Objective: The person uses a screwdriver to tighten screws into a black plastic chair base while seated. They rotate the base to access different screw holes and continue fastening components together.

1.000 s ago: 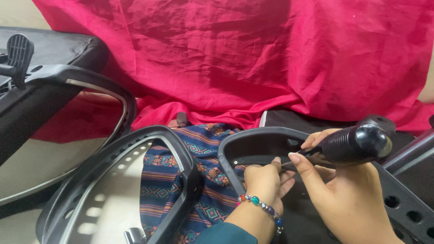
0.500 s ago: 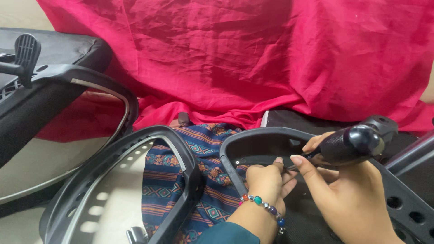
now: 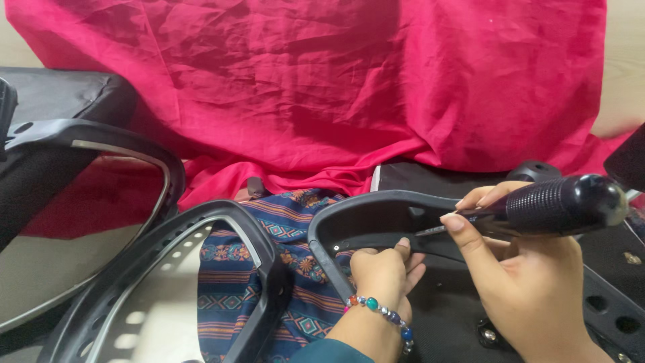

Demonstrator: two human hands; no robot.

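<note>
The right hand is clamped on a screwdriver with a black, knurled, round-ended handle, its thin metal shaft pointing left into the curved dark grey plastic frame piece near the middle of the scene. The left hand, a beaded bracelet on its wrist, closes its fingers against the frame's inner edge just below the shaft tip. Left of it lies a second curved plastic frame over blue patterned fabric — a crumpled crimson cloth covers the far side.
</note>
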